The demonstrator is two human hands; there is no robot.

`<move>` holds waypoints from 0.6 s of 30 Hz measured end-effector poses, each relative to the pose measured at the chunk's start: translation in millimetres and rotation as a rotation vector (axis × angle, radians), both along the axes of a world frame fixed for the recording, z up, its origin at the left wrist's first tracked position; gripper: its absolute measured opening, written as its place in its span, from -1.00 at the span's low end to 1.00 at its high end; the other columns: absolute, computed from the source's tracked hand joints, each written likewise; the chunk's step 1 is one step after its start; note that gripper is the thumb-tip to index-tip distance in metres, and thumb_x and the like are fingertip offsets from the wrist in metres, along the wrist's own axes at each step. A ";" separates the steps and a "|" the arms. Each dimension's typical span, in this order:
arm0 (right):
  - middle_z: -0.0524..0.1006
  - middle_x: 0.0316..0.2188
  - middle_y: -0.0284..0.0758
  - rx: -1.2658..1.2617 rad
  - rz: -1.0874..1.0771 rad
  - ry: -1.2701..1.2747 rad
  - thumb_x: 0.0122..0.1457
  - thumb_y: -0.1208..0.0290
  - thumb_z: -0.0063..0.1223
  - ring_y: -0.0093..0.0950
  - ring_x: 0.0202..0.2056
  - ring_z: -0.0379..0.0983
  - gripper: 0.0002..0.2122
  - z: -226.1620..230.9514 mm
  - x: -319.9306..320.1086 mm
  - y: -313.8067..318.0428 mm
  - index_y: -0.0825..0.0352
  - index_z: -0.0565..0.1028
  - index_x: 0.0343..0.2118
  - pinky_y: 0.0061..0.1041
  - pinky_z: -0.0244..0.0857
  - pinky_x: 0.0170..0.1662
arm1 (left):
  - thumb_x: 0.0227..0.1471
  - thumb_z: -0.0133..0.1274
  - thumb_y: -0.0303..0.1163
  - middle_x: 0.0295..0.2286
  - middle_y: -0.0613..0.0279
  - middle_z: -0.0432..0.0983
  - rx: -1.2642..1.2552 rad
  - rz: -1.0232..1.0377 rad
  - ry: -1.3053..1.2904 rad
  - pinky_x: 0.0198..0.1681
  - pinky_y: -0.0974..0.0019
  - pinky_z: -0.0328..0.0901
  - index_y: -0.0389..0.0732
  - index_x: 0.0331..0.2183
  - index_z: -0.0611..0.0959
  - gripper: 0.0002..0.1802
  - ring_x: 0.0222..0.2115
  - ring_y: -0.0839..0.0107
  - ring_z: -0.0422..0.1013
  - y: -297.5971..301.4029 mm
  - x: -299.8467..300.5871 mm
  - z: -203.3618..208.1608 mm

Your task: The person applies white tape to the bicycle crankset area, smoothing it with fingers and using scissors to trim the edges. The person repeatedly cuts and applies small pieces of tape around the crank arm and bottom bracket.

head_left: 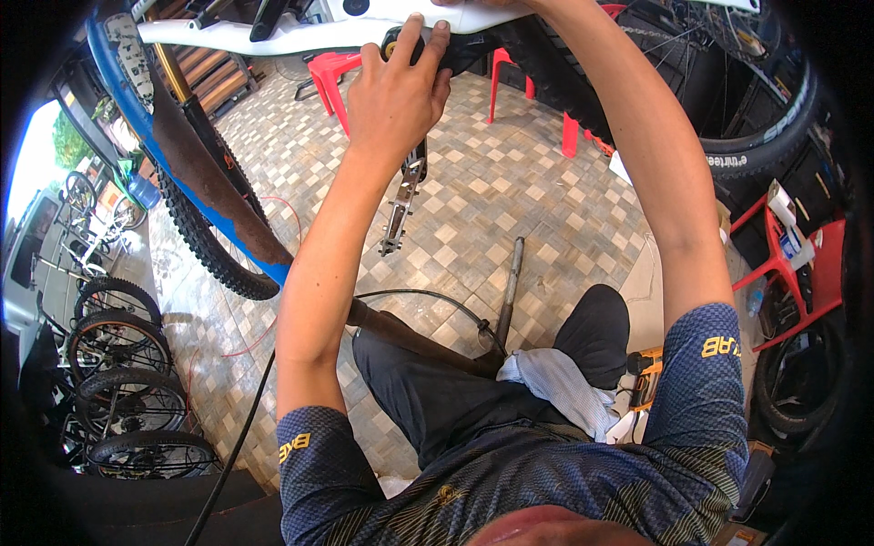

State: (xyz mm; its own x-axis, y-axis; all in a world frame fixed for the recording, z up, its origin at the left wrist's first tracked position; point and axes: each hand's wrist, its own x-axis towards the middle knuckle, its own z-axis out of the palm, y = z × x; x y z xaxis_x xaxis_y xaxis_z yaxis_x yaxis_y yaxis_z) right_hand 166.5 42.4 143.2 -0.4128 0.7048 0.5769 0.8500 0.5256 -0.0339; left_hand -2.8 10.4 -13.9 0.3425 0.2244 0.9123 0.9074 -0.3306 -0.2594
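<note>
A white bicycle frame [309, 38] runs across the top edge of the head view. My left hand [396, 100] reaches up to its lower middle, the fingers bent over a black part beside a gold-coloured ring [390, 44]. Below this hand hangs a crank arm with a metal flat pedal [398, 217]; its upper part is hidden behind the hand. My right hand [542, 3] is against the frame at the top edge. Most of it is cut off, so its grip is hidden.
A worn blue post [196, 182] stands at left beside a knobby tyre [196, 237]. Its dark base bars [514, 282] spread before my knees. A grey cloth [564, 391] lies on my lap. Red plastic chairs [778, 264], a large wheel [728, 150] and several parked bicycles surround the tiled floor.
</note>
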 end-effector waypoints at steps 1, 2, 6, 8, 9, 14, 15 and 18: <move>0.65 -0.45 -0.01 0.000 0.001 -0.002 -0.15 0.30 0.29 -0.12 -0.39 0.63 -0.76 0.3 0.4 0.0 0.34 0.71 -0.42 -0.20 0.49 -0.23 | 0.03 0.27 -0.17 0.14 0.34 0.44 -0.001 0.003 0.000 -0.40 0.20 0.48 0.20 0.13 0.60 -0.42 -0.29 0.13 0.42 0.2 -0.1 -0.1; 0.65 -0.46 -0.01 -0.001 0.003 -0.005 -0.15 0.30 0.29 -0.12 -0.40 0.63 -0.76 0.4 0.4 0.1 0.34 0.71 -0.42 -0.20 0.49 -0.23 | 0.03 0.28 -0.17 0.14 0.34 0.44 0.005 0.004 0.001 -0.40 0.20 0.48 0.20 0.13 0.60 -0.42 -0.29 0.14 0.42 0.3 -0.1 -0.2; 0.64 -0.48 -0.01 -0.002 -0.004 0.010 -0.16 0.30 0.28 -0.13 -0.41 0.63 -0.76 -0.2 -0.8 -1.3 0.34 0.71 -0.43 -0.21 0.49 -0.24 | 0.02 0.29 -0.17 0.13 0.35 0.44 0.017 0.010 0.000 -0.41 0.21 0.48 0.21 0.13 0.60 -0.42 -0.29 0.15 0.42 0.1 -0.1 -0.6; 0.64 -0.48 -0.01 -0.015 -0.008 0.012 -0.16 0.30 0.29 -0.13 -0.42 0.62 -0.76 0.3 -1.1 -2.6 0.34 0.71 -0.43 -0.21 0.48 -0.25 | 0.02 0.29 -0.17 0.13 0.35 0.44 0.015 0.012 -0.002 -0.41 0.21 0.47 0.22 0.13 0.60 -0.41 -0.29 0.15 0.42 -0.2 0.0 -0.7; 0.64 -0.48 -0.02 -0.010 -0.003 0.012 -0.16 0.30 0.29 -0.13 -0.42 0.62 -0.76 0.3 -0.8 -2.6 0.34 0.71 -0.43 -0.21 0.48 -0.25 | 0.02 0.29 -0.17 0.13 0.35 0.44 0.012 0.012 -0.003 -0.41 0.21 0.47 0.22 0.13 0.60 -0.41 -0.29 0.15 0.42 -0.3 0.1 -0.6; 0.64 -0.49 -0.02 0.004 0.005 0.009 -0.16 0.30 0.29 -0.14 -0.42 0.62 -0.76 0.0 -0.2 -2.5 0.34 0.71 -0.44 -0.21 0.48 -0.25 | 0.02 0.29 -0.17 0.14 0.36 0.44 0.010 0.007 -0.006 -0.41 0.21 0.47 0.22 0.13 0.60 -0.41 -0.29 0.15 0.42 -1.3 0.6 -0.5; 0.64 -0.49 -0.02 0.003 0.007 0.008 -0.16 0.30 0.29 -0.14 -0.43 0.62 -0.76 0.0 -0.3 -2.2 0.34 0.71 -0.44 -0.22 0.48 -0.25 | 0.02 0.28 -0.17 0.14 0.36 0.44 0.012 0.006 -0.006 -0.41 0.21 0.47 0.22 0.13 0.60 -0.41 -0.29 0.15 0.42 -0.9 0.4 -0.6; 0.64 -0.49 -0.02 -0.002 0.011 0.008 -0.16 0.30 0.29 -0.15 -0.43 0.62 -0.77 0.0 0.3 -0.9 0.34 0.71 -0.44 -0.22 0.48 -0.25 | 0.02 0.28 -0.17 0.14 0.35 0.44 0.017 0.005 -0.004 -0.41 0.21 0.47 0.21 0.13 0.60 -0.41 -0.29 0.15 0.42 -0.6 0.7 -0.5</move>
